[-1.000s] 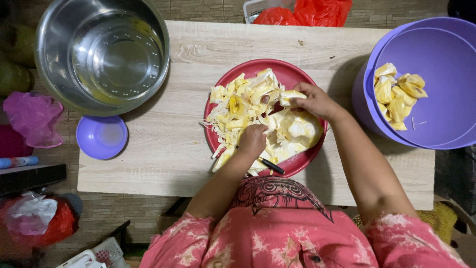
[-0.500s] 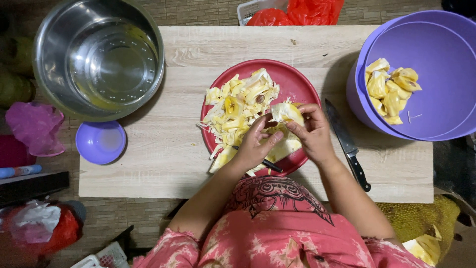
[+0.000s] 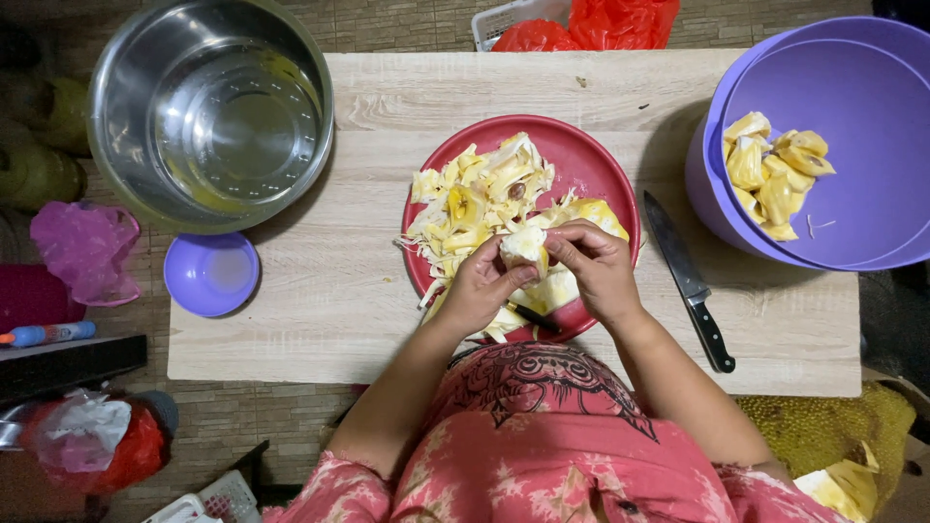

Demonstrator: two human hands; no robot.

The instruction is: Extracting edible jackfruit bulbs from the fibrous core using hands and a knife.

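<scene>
Both hands now meet over the near half of the red plate (image 3: 591,155), where half a second ago they were already closing on the same piece and a second ago the right hand was spread further out over the heap. The left hand (image 3: 477,291) and the right hand (image 3: 599,271) pinch one pale jackfruit pod (image 3: 524,244) between thumbs and fingertips, fingers curled tight round it, the pod lifted just clear of the plate's pile of yellow jackfruit flesh and strands (image 3: 480,199). That closing-in reads, in my judgement, as the pod being pulled open or stripped rather than merely picked up. The kitchen knife (image 3: 690,281) lies flat on the wooden table (image 3: 320,300) just right of the plate, untouched, blade pointing away from the person; it came into view as the camera and arms shifted. Further right of the plate the purple basin (image 3: 852,87) holds a small heap of cleaned yellow pods (image 3: 775,169). Left of the plate stand the empty steel bowl (image 3: 208,107) and, nearer the person, a small purple bowl (image 3: 210,274).
</scene>
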